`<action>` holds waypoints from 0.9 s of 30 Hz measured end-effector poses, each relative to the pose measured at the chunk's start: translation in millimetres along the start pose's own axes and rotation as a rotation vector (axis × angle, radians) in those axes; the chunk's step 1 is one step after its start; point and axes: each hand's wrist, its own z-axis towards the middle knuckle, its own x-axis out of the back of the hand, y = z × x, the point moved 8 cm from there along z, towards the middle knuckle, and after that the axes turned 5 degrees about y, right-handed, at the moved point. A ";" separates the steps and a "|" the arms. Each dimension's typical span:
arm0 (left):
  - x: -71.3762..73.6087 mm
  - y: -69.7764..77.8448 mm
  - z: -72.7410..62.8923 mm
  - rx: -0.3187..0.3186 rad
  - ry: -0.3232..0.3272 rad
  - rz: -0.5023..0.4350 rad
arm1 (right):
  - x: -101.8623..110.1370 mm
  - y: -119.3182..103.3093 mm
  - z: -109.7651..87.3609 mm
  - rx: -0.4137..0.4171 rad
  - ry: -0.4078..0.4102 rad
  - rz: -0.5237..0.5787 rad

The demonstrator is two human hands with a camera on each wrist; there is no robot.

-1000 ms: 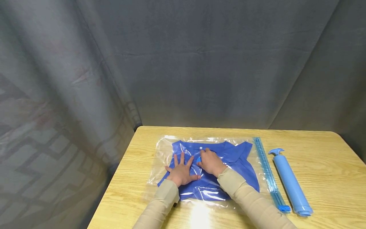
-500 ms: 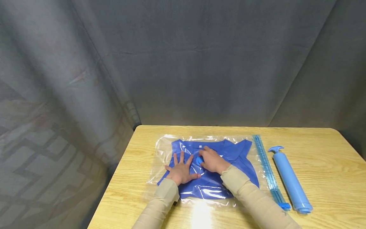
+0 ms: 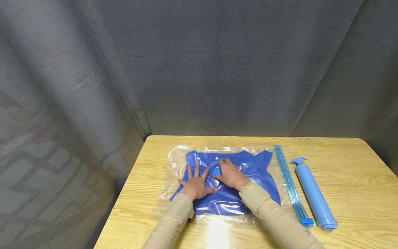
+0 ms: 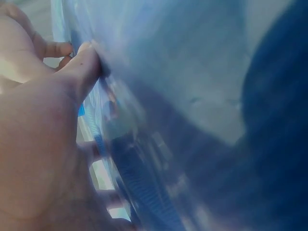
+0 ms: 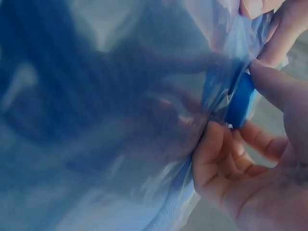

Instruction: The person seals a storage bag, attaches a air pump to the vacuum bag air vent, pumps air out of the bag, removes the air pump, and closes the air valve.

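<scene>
A clear vacuum storage bag (image 3: 172, 173) lies flat on the table with a folded blue garment (image 3: 264, 183) inside. My left hand (image 3: 195, 186) presses on the bag's left half, fingers spread wide. Just right of it, my right hand (image 3: 231, 175) holds the round blue valve cap (image 3: 216, 171) on the bag's upper face. In the right wrist view the thumb is at one edge of the cap (image 5: 240, 103) and curled fingers are at the opposite edge. The left wrist view shows the left thumb (image 4: 84, 67) against the shiny plastic.
Along the bag's right edge runs a blue zip strip (image 3: 289, 180), with a blue slider (image 3: 307, 222) at its near end. A blue hand pump (image 3: 315, 195) with a T-shaped handle lies beside it on the wooden table (image 3: 357, 180). A grey curtain (image 3: 233, 69) hangs behind.
The right hand's fingers have shifted around the valve cap, moving slightly right and then back, leaving more of the cap showing than at first. The left hand stays spread on the bag.
</scene>
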 end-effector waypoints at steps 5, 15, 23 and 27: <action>-0.2 -0.3 -0.6 0.002 0.001 0.005 | 0.2 -1.2 -1.5 0.031 -0.012 0.022; -1.5 -0.4 0.3 0.005 -0.011 0.001 | -0.1 -4.2 -3.2 0.114 -0.079 0.047; -2.7 -0.9 1.6 0.005 -0.010 0.002 | 2.0 -0.3 -2.4 0.040 -0.052 0.092; -2.5 -1.4 1.2 0.009 -0.010 0.005 | 1.7 1.2 -2.6 -0.007 -0.021 0.095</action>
